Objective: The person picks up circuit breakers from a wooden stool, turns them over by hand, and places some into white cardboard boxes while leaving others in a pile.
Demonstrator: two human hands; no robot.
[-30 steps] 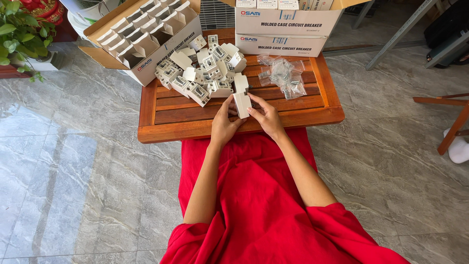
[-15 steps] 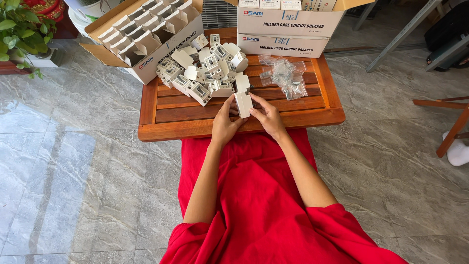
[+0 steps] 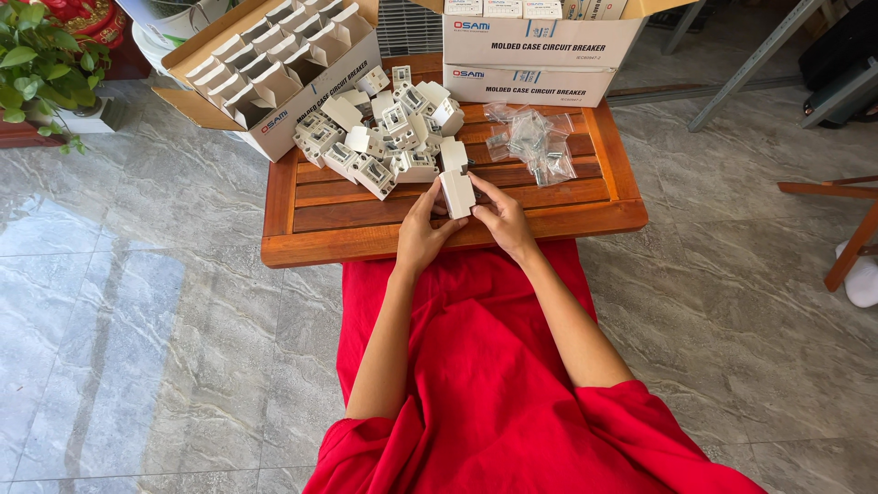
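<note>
**A:** What have you got there?

**B:** You hold a small white box [image 3: 457,193]. It stands up at the front of the wooden bench [image 3: 439,224], just above your lap. Your left hand [image 3: 422,230] is curled round its left side. Your right hand [image 3: 502,218] is curled round its right side, with the fingertips at the top of the box. Both hands are closed on it.

**A:** Did anything change just now?

**B:** Not much. A moment ago your hands were in the same place, holding the same box. It has stayed at the front edge of the bench. So you are still busy with this one box, and it has not gone anywhere else yet.

**A:** What is near it?

**B:** Just behind it lies a pile of small white parts and boxes [image 3: 384,137]. To the right of the pile is a heap of clear little bags [image 3: 535,142]. At the back left sits an open carton [image 3: 274,73] with folded white boxes in rows. At the back right are two more stacked cartons [image 3: 535,55]. Your red clothes [image 3: 476,384] fill the bottom of the view, and the floor is grey stone tiles [image 3: 137,320].
</note>
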